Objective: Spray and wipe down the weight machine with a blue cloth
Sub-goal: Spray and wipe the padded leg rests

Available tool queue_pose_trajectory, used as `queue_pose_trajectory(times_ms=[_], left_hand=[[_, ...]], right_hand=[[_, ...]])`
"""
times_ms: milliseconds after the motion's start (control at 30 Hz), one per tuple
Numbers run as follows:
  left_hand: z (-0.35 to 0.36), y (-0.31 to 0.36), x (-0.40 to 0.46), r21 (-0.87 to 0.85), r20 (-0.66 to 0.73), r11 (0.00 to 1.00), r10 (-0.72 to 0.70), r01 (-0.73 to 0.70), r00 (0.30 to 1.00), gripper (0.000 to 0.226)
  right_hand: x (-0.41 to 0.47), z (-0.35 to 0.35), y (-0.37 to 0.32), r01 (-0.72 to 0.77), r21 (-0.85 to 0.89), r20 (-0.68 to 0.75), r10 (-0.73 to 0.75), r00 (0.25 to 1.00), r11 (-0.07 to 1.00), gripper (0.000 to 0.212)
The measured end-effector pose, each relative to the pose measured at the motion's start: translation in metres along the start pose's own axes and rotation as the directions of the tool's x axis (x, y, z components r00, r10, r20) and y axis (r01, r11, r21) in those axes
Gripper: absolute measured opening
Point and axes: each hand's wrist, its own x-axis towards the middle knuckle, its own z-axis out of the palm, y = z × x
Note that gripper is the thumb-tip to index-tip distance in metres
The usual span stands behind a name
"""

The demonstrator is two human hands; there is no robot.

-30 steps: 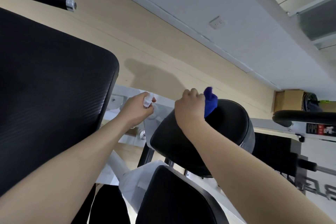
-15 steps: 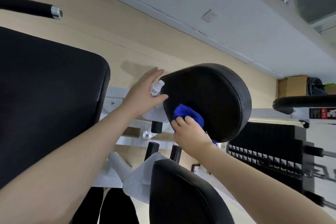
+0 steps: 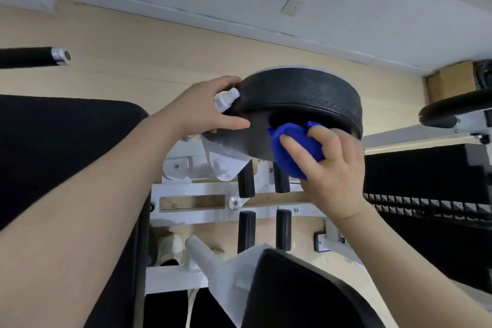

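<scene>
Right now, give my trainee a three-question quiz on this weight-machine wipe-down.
1. True or false: the blue cloth is pressed to the underside of the round black pad.
2. Which hand holds the cloth? A) left hand B) right hand
3. Fill in: the left hand's grip holds a small white ____ against the pad's edge.

Key: 1 true; 2 B; 3 spray bottle.

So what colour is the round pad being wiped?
Black, with a stitched seam round its edge, on the round pad; the head view shows it.
</scene>
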Motion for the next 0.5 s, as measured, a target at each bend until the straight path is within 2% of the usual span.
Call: queue_pose_trajectory(times_ms=[133,200,267,300,367,433,467,500], left_hand=[[0.005,0.003,-0.004,-0.021,0.011,1.000,0.007,-0.007,1.000,0.060],[0.007,0.005,-0.009,-0.021,-0.013,1.000,-0.009,0.009,1.000,0.061],[0.009,0.002,-0.014,-0.015,-0.045,0.999,-0.045,0.044,0.998,0.066],[0.010,0.002,-0.017,-0.014,-0.061,0.998,-0.057,0.056,0.997,0.065],[0.013,0.001,-0.025,-0.043,-0.089,0.997,-0.067,0.063,0.994,0.057],[0.013,0.003,-0.033,-0.051,-0.119,0.997,-0.061,0.055,0.991,0.052],[0.015,0.004,-0.036,-0.053,-0.127,0.997,-0.057,0.050,0.990,0.051],[0.016,0.007,-0.039,-0.047,-0.130,0.998,-0.054,0.048,0.990,0.051]], right_hand=[[0.037,-0.018,-0.024,-0.250,0.132,-0.060,0.260,0.964,0.959,0.042],[0.065,-0.027,-0.031,-0.304,0.161,-0.029,0.312,0.950,0.939,0.042],[0.085,-0.034,-0.024,-0.400,0.160,0.061,0.395,0.916,0.902,0.037],[0.087,-0.038,-0.014,-0.501,0.160,0.134,0.484,0.865,0.850,0.035],[0.072,-0.043,0.015,-0.725,0.156,0.303,0.666,0.682,0.671,0.035],[0.054,-0.047,0.041,-0.843,0.146,0.409,0.744,0.528,0.517,0.038],[0.051,-0.049,0.047,-0.865,0.136,0.428,0.758,0.491,0.483,0.038],[0.055,-0.051,0.046,-0.864,0.142,0.433,0.754,0.493,0.483,0.038]])
